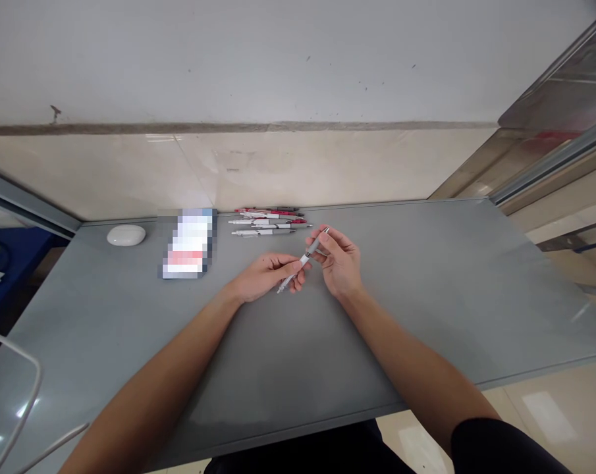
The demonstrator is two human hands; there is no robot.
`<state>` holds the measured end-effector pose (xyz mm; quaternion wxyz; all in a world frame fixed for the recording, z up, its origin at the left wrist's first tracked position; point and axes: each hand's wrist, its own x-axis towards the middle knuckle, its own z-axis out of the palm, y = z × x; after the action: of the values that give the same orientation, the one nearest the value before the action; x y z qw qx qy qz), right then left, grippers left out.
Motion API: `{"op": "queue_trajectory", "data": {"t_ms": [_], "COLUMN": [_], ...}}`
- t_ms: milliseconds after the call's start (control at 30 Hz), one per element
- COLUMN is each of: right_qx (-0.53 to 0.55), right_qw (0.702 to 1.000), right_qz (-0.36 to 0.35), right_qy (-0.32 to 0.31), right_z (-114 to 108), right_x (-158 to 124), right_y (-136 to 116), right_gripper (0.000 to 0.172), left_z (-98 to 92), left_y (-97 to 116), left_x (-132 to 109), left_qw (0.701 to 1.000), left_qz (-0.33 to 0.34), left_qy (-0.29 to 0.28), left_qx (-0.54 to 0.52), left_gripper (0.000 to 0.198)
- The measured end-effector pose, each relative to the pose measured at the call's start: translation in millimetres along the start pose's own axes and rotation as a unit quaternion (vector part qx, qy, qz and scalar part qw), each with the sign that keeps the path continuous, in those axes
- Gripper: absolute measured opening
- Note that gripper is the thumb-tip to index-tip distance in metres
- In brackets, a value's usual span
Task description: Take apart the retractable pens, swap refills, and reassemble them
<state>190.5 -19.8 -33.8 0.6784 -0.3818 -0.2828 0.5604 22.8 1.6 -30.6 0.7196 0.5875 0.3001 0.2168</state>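
Note:
A white and grey pen point(316, 244) slants between my two hands above the grey table point(288, 368), its grey end up and to the right. My left hand point(274, 273) is closed on the pen's white lower part. At its grey upper part, my right hand point(339, 259) pinches the same pen with thumb and fingers. Just beyond my hands, several red, white and grey pens point(263, 232) lie side by side near the table's back edge.
A phone with a blurred screen point(186, 243) lies left of the pens. Farther left is a white rounded case point(126, 235). White cable point(35, 382) loops over the table's left front. The wall point(327, 164) rises behind the table.

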Motion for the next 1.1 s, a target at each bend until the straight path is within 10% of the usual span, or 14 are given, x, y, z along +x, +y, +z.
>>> {"op": "queue_trajectory", "data": {"t_ms": [400, 767, 1100], "right_qx": [-0.02, 0.0, -0.024], "right_qw": [0.998, 1.0, 0.997], "right_qz": [-0.048, -0.009, -0.06], "right_qy": [0.03, -0.003, 0.034], "right_z": [0.5, 0.2, 1.3], "right_x": [2.6, 1.2, -0.3], "right_y": [1.3, -0.7, -1.3], "right_gripper": [0.019, 0.017, 0.016], "left_z": [7.3, 1.7, 3.4], "left_y": [-4.9, 0.9, -4.7], "left_x": [4.3, 0.8, 4.2], "left_qw": [0.987, 0.999, 0.994], "left_qz": [0.067, 0.018, 0.041], "left_qy": [0.138, 0.032, 0.097], "left_qx": [0.048, 0.038, 0.002], "left_gripper": [0.029, 0.034, 0.026]}}
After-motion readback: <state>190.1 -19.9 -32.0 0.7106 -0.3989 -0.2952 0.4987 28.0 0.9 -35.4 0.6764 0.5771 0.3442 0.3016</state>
